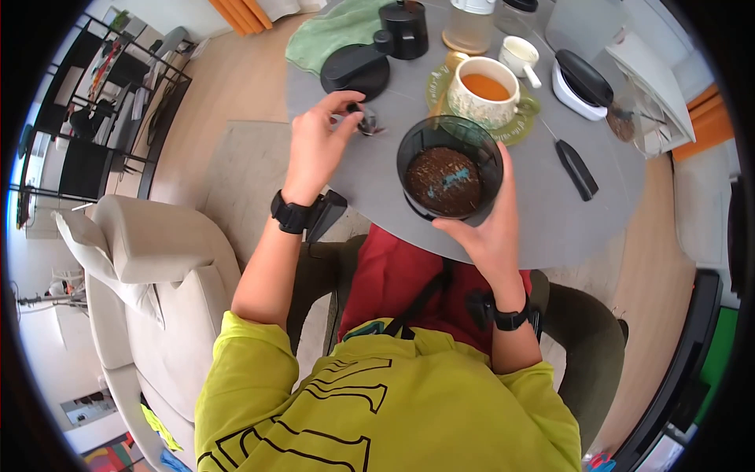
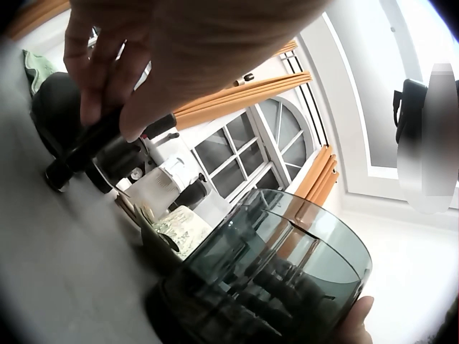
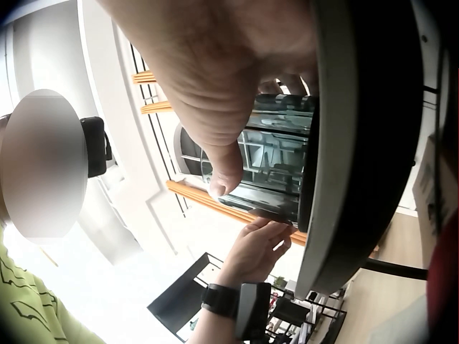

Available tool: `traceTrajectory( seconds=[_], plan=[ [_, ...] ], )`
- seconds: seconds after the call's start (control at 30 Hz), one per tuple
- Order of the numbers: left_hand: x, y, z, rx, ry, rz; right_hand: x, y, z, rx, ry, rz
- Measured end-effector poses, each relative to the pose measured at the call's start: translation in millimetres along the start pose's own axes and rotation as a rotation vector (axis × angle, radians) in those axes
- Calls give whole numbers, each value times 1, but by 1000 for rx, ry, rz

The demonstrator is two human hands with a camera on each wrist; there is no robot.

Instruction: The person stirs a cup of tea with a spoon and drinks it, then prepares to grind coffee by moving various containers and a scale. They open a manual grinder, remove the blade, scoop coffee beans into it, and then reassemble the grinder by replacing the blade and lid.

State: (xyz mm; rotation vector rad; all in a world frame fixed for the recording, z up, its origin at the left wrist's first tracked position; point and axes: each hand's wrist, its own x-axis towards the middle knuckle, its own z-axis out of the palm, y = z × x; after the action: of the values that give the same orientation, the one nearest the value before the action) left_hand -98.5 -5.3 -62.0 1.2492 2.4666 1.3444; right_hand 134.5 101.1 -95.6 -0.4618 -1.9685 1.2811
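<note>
A smoky see-through container (image 1: 417, 141) with brown, crumbly material (image 1: 444, 185) and blue-green bits in it stands near the table's front edge. My right hand (image 1: 494, 228) grips its right side, thumb toward the near side; the right wrist view shows that thumb against the clear wall (image 3: 276, 172). To the container's left, my left hand (image 1: 316, 145) pinches a small dark object (image 1: 365, 120) just above the tabletop. In the left wrist view that object is a black cylinder (image 2: 82, 154) between thumb and fingers (image 2: 107, 72). Its far end is partly hidden by the hand in the head view.
Behind the container, a patterned cup of orange liquid (image 1: 484, 88) sits on a green plate (image 1: 515, 130). A black round lid (image 1: 355, 72), a black pot (image 1: 404, 31) and a green cloth (image 1: 326, 39) lie at the back left. At right are a black-handled tool (image 1: 576, 169) and a white-and-black case (image 1: 582, 82).
</note>
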Motion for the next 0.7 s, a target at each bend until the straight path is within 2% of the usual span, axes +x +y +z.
traceTrajectory(
  seconds=[0.03,0.1,0.13,0.2,0.27,0.33,0.47,0.7],
  plan=[
    [0,-1,-1,-4,-21,4,0,0,-1,-5,15,14],
    [2,1,-5,-39,70,107,-2,-3,-3,-94,6,-30],
    [2,10,-11,-26,101,101,-3,-2,-3,-105,25,-19],
    [-1,41,-25,-138,170,242,-2,-1,-3,-130,16,-73],
    [-11,81,-35,-270,151,283,-2,3,-1,-105,26,-87],
    [-19,102,-37,-237,31,382,-1,5,-1,-103,24,-90],
    [-29,116,-20,-58,-219,430,-1,3,-4,-82,15,-82],
    [-28,112,6,21,-322,360,-1,0,-4,-18,2,-42]
  ],
)
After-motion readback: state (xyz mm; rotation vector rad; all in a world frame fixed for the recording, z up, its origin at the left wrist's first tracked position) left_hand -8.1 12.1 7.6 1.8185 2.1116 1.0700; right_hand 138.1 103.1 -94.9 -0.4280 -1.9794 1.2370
